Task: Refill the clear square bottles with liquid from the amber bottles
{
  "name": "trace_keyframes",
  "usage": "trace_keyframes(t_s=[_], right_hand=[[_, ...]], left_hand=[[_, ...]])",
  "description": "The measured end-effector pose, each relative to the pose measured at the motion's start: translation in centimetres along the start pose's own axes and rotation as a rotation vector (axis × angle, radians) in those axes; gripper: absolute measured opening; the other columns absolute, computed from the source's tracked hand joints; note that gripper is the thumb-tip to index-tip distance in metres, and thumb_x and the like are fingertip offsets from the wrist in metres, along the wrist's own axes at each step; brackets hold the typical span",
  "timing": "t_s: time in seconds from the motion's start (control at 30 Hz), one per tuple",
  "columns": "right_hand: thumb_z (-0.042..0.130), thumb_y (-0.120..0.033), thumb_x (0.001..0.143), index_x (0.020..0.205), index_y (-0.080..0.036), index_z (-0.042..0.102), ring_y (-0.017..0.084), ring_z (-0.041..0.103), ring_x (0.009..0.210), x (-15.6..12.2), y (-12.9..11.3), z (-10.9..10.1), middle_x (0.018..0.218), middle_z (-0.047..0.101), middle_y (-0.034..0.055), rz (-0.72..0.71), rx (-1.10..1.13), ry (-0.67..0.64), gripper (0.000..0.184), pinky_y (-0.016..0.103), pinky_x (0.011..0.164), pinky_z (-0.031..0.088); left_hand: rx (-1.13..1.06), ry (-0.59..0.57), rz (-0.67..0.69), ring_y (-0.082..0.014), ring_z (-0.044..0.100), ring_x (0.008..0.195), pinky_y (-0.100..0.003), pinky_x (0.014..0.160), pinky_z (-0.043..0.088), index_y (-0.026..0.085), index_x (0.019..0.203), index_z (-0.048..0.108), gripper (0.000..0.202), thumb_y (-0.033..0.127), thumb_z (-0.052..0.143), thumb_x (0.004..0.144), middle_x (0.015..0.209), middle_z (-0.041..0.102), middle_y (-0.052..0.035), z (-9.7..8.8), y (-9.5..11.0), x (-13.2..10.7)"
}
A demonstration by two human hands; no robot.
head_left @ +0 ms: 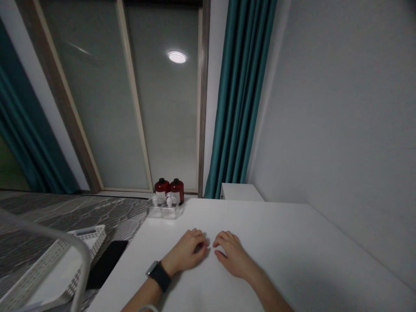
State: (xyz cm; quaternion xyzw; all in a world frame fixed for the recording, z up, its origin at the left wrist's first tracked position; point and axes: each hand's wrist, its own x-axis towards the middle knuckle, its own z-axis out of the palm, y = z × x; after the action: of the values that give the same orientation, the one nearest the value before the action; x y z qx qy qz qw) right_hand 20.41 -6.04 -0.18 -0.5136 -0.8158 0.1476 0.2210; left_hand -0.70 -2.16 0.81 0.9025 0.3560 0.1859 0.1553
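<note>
My left hand [189, 249] rests on the white table [260, 238], loosely curled, with a small gap showing between thumb and fingers and nothing visible in it. A smartwatch with a dark band [159, 275] is on that wrist. Facing it, my right hand [232, 255] lies on the tabletop with its fingers bent and its thumb apart from them, holding nothing that I can see. The fingertips of the two hands point toward each other, a short distance apart.
At the table's far left corner, two dark red bottles [177, 190] stand behind a clear tray [162, 212] holding small white items. Left of the table are a white perforated basket [42, 268], a black flat object [108, 263] and a blurred grey curved tube [85, 251]. A wall borders the right.
</note>
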Motion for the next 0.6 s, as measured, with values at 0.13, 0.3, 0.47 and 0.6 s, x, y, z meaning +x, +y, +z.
trace_keyframes(t_s=[0.13,0.3,0.47,0.6], right_hand=[[0.059,-0.010,0.088,0.101,-0.023,0.064,0.024,0.056,0.109,-0.1,-0.1,0.0,0.109,0.065,0.0032,0.003,0.003,0.002,0.019,0.040,0.097,0.040],[0.059,-0.009,0.087,0.101,-0.023,0.064,0.024,0.056,0.109,-0.2,0.0,0.0,0.109,0.065,0.0033,-0.002,0.002,0.001,0.020,0.040,0.097,0.041],[0.056,-0.008,0.087,0.100,-0.023,0.064,0.024,0.058,0.106,-0.1,0.0,0.0,0.107,0.066,0.0036,-0.004,0.010,0.020,0.021,0.041,0.095,0.041],[0.053,-0.008,0.088,0.100,-0.022,0.063,0.024,0.060,0.104,0.1,-0.2,0.2,0.105,0.068,0.0050,0.022,0.061,0.084,0.021,0.042,0.094,0.042]], left_hand=[[0.003,-0.013,-0.007,-0.0217,0.060,0.094,-0.034,0.084,0.042,0.022,0.091,0.066,0.011,0.019,0.055,0.091,0.094,0.068,-0.0032,-0.1,0.1,0.1],[-0.002,-0.010,0.001,-0.0218,0.060,0.094,-0.034,0.084,0.043,0.022,0.089,0.066,0.010,0.020,0.056,0.090,0.093,0.068,-0.0033,-0.4,0.2,0.0],[0.022,0.075,-0.041,-0.0233,0.061,0.096,-0.034,0.086,0.044,0.021,0.092,0.067,0.008,0.022,0.060,0.087,0.096,0.069,-0.0047,-1.5,-0.2,-0.1],[0.045,0.120,-0.106,-0.0231,0.063,0.092,-0.034,0.084,0.046,0.020,0.093,0.068,0.013,0.023,0.056,0.089,0.093,0.070,-0.0059,-2.9,-1.2,-0.1]])
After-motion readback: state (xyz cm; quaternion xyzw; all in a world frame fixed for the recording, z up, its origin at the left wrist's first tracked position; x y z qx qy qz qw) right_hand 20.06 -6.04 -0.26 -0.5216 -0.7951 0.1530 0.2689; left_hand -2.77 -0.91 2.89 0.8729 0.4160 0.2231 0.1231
